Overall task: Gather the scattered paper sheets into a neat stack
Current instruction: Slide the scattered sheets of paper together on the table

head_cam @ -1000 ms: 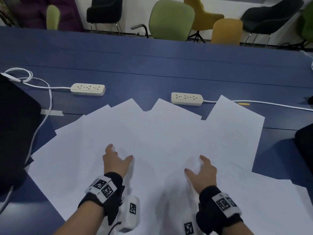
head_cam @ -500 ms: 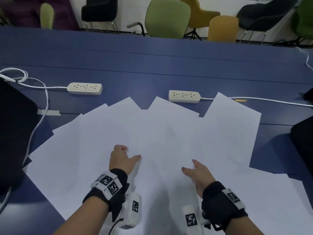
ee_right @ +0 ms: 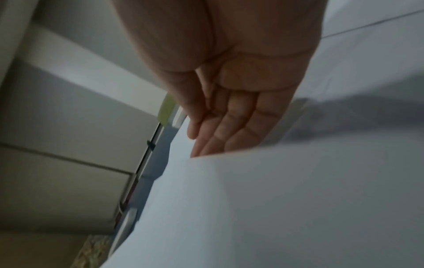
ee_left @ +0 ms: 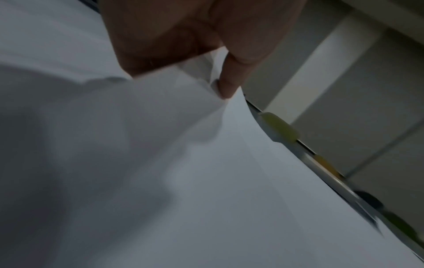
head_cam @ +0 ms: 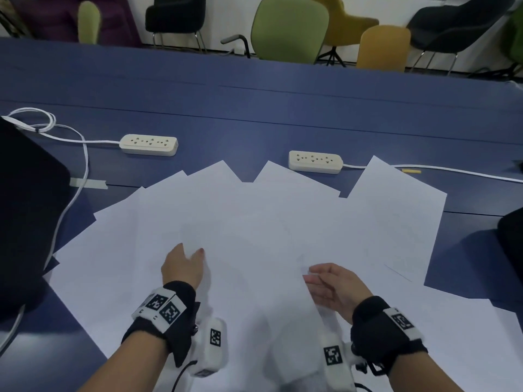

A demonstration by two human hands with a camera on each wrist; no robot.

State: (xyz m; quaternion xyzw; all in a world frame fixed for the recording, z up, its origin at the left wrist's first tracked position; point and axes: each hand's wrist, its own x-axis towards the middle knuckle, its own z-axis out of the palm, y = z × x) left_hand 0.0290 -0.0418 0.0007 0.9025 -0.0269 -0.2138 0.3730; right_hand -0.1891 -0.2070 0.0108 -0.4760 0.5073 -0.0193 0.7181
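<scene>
Many sheets [head_cam: 283, 222] fan out flat across the desk [head_cam: 254, 94], overlapping, their far corners pointing away from me toward the two power strips [head_cam: 148, 145]. One sheet [head_cam: 249, 292] lies on top between my hands, its long axis running from me toward the far edge of the desk, and that is the one the next move turns on. My left hand [head_cam: 182, 268] sits at its left edge, my right hand [head_cam: 334, 290] at its right edge, so neither is nearer; the sheet lies inward from both.

My left hand grips the paper: in the left wrist view the edge is bunched and lifted against one finger [ee_left: 227, 85], with the thumb on top. My right hand is released, its fingers [ee_right: 220, 134] straight and together, tips slid under the raised right edge of the sheet, palm turned inward. I judge it is only starting to take hold.

Other sheets spread outward to both sides: a wide one [head_cam: 99, 264] to the left past my left wrist, one [head_cam: 396, 216] angled off to the far right, more [head_cam: 452, 335] by my right forearm. To gather them, I judge, each hand must sweep inward toward the middle sheet.
</scene>
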